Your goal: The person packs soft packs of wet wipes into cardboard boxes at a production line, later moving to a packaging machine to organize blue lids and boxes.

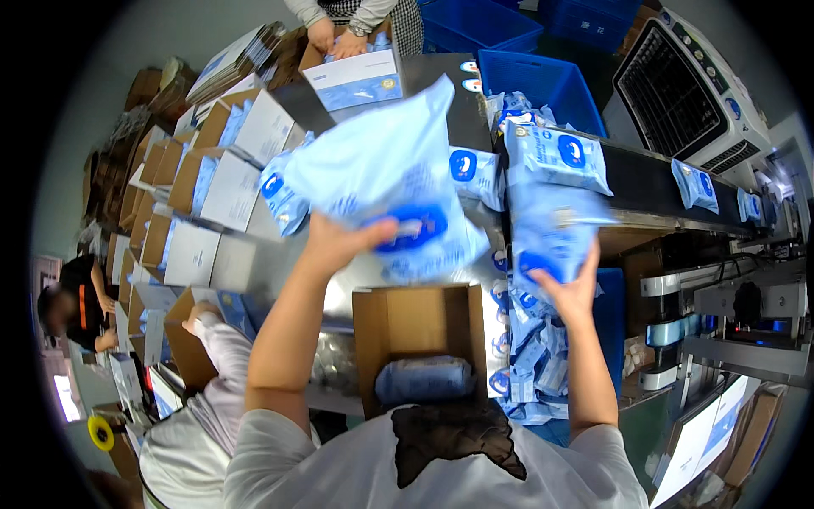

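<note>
- Left hand point(339, 242) fingers clamp a light-blue wipe pack point(381, 174), raised at frame centre above the open carton point(420, 335) for loading.
- Right hand point(570, 288) fingers grasp a second pack point(547, 229) beside the conveyor point(653, 182).

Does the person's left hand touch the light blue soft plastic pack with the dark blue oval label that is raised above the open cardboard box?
Touching. The head view shows the left hand with its thumb pressed across the light blue pack near the label.

Left pale blue soft pack point(381, 170) with dark blue oval lid, raised, tilted, above open carton. Right pale blue pack point(547, 225), same kind, lifted beside conveyor pile.
</note>
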`<control>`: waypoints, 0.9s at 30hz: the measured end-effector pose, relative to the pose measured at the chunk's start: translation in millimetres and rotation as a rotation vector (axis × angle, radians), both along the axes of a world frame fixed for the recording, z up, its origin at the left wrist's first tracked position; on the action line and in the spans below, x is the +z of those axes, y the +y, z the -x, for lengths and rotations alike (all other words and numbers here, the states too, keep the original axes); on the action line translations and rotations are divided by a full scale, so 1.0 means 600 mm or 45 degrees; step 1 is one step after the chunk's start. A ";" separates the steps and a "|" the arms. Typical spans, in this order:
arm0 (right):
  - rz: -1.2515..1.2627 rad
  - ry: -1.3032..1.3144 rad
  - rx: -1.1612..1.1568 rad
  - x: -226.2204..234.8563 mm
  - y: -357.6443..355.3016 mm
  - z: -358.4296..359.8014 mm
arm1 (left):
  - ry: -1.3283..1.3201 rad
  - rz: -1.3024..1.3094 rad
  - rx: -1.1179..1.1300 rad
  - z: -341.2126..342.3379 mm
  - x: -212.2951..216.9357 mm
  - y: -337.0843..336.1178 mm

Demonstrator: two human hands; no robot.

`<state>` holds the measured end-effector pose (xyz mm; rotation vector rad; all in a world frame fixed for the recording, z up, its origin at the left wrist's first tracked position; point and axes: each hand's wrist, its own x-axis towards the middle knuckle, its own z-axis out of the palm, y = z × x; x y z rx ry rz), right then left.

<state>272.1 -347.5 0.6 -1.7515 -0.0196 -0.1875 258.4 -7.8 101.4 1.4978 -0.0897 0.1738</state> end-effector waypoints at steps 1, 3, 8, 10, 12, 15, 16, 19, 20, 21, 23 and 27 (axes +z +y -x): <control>-0.246 0.091 -0.096 0.027 -0.007 0.021 | 0.113 0.049 -0.102 0.050 0.015 0.000; -0.647 0.128 -0.016 0.081 -0.010 0.051 | -0.201 -0.304 -0.128 0.115 0.002 -0.021; -0.866 -0.029 0.266 0.140 0.041 0.135 | 0.130 -1.321 -0.346 0.191 -0.123 -0.062; -0.910 -0.058 0.440 0.149 0.092 0.161 | -0.114 -1.125 -0.246 0.185 -0.195 -0.067; -0.634 -0.108 0.644 0.126 0.124 0.173 | -0.303 -0.987 -0.349 0.181 -0.235 -0.077; -0.225 0.059 0.788 0.115 0.134 0.180 | 0.130 -0.494 -0.435 0.191 -0.171 -0.074; -0.165 0.091 0.836 0.115 0.138 0.180 | 0.025 -0.761 -0.351 0.199 -0.202 -0.047; -0.019 0.110 0.902 0.045 0.100 0.203 | 0.113 -1.205 -0.245 0.216 -0.285 -0.012; 0.301 -0.230 0.952 0.030 0.086 0.205 | 0.216 -1.286 -0.236 0.224 -0.272 -0.011; 0.617 -0.577 0.980 0.017 0.073 0.205 | 0.581 -1.420 -0.262 0.210 -0.259 -0.029; 0.725 -0.497 0.942 -0.006 0.052 0.223 | 0.747 -1.523 -0.305 0.198 -0.274 -0.046; 0.078 0.051 0.537 0.020 0.074 0.229 | 0.794 -1.817 -0.445 0.202 -0.292 -0.112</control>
